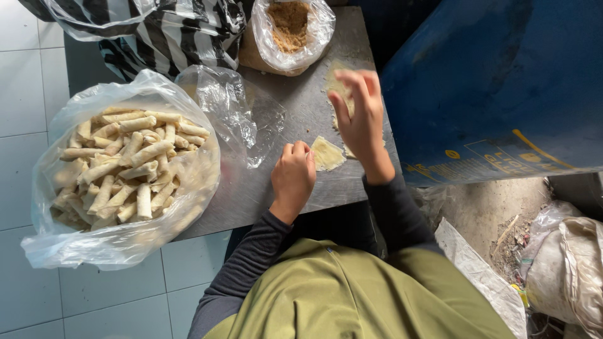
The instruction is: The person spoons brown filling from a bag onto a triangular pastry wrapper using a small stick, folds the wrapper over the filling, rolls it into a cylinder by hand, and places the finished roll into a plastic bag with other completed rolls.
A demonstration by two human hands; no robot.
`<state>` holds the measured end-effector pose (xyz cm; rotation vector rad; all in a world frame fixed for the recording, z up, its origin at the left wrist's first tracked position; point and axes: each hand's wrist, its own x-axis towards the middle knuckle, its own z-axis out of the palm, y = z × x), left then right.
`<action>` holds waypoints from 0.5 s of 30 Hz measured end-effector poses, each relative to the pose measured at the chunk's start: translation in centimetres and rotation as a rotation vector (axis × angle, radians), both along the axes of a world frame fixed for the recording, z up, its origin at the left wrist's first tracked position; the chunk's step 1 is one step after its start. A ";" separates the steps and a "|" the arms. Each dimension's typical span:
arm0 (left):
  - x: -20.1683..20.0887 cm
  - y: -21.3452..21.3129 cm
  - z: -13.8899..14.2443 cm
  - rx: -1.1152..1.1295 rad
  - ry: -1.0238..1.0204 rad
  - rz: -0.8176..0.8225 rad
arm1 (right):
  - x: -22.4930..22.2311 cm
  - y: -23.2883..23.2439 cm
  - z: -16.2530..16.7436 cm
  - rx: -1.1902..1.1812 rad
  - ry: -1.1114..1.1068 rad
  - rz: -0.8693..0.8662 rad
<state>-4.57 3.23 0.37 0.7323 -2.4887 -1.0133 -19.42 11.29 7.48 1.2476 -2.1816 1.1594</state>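
Right now the left hand (293, 179) is curled into a loose fist on the metal table (295, 113), knuckles touching the left edge of a small pale wrapper square (327, 154). Wrapper sits at 3 o'clock from that hand, flat on the table, corner-on like a diamond. Fingers are tucked together; can't tell if they pinch the wrapper edge or just press it.

Right hand (361, 119) is at 1 o'clock from the wrapper, fingers spread apart and blurred, gripping nothing, over a stack of pale wrappers (336, 85) lying flat on the table.

Edges: table's near edge runs just below the left wrist, at 6 o'clock. Blue drum (496, 81) crowds the right side at 3 o'clock, close to the right forearm. Open bare metal lies at 11 to 12 o'clock from the left hand, up to a crumpled clear plastic sheet (223, 103).

Big clear bag of rolled pastry sticks (125, 169) sits at 9 o'clock, well apart from the hands. Bag of brown crumbly filling (289, 31) at 12 o'clock, far end of the table; striped bag (169, 31) beside it.

Wrapper looks thin, cream-yellow, slightly creased, edges soft.
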 end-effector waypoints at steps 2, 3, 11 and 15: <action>0.3 -0.1 -0.1 -0.021 0.010 0.012 | -2.3 -3.2 1.4 -0.019 0.015 0.140; 0.5 -0.1 -0.2 -0.048 0.019 0.023 | -3.1 -4.8 1.7 0.019 0.039 0.146; 0.0 0.0 -1.1 -0.155 0.028 -0.009 | -6.0 -11.1 0.5 0.228 0.105 -0.004; 0.0 0.5 -1.2 -0.137 0.105 -0.054 | -7.3 -12.8 -0.8 0.121 0.103 -0.032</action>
